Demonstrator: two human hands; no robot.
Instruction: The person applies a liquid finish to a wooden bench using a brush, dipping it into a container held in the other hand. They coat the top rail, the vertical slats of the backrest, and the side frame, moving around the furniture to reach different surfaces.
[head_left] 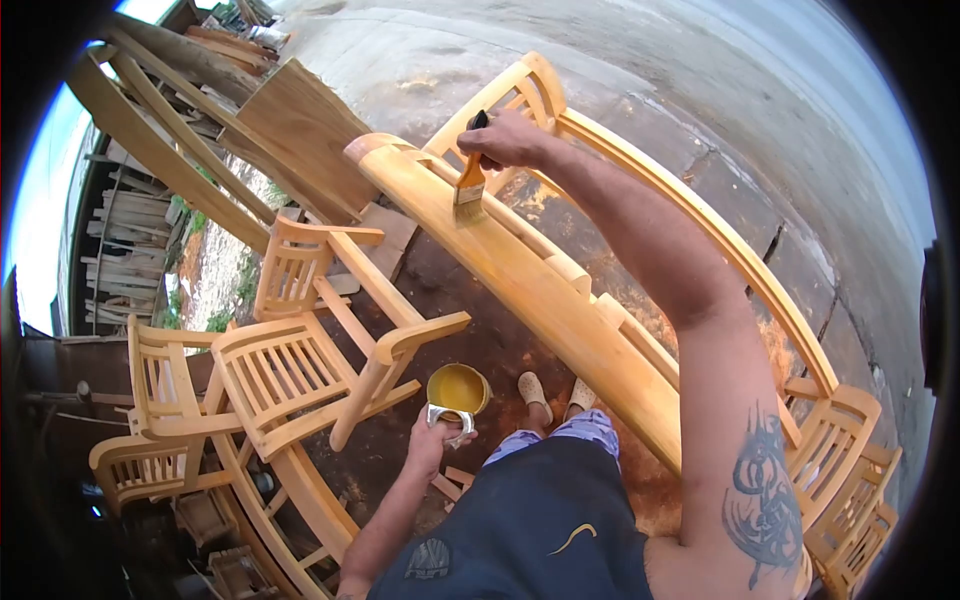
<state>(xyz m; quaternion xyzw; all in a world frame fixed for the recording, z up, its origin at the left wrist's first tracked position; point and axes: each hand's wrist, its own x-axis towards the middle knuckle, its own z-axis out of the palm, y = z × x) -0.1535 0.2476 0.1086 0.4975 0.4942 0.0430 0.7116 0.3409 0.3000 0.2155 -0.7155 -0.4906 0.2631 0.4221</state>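
My right hand point(510, 140) is closed round the dark handle of a paintbrush point(469, 185). The bristles touch the top of a long wooden rail point(520, 275), part of a yellowish bench-like piece that runs from upper left to lower right. Down by my legs, my left hand point(432, 440) grips a small container point(459, 390) by a pale, handle-like part at its near side. Yellow-amber liquid shows inside the container. How the left fingers wrap the grip is partly hidden.
Slatted wooden chair frames point(285, 380) stand close on my left. Large planks point(300, 135) lean behind them at upper left. More slatted pieces point(835, 440) are at lower right. My feet in pale clogs point(535, 396) are just below the rail.
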